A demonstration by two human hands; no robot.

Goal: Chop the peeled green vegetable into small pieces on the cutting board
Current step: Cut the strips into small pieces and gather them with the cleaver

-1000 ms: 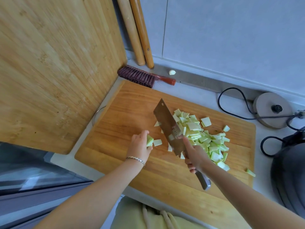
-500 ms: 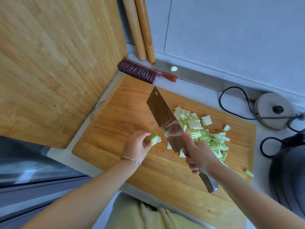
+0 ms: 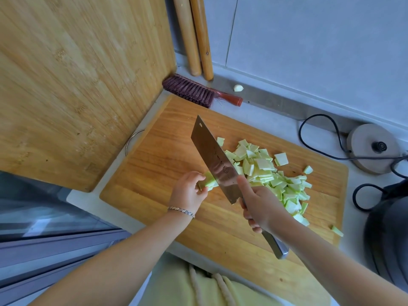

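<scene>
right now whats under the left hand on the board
The left hand grips an uncut green vegetable chunk at the cleaver; how far it runs beneath the fingers is hidden.

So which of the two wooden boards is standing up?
The big pale bamboo board on the left; the darker orange-brown cutting board lies flat under the chopped green pieces.

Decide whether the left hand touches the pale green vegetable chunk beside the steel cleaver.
Touching: the head view shows the left hand gripping the pale green vegetable chunk with curled fingers.
</scene>
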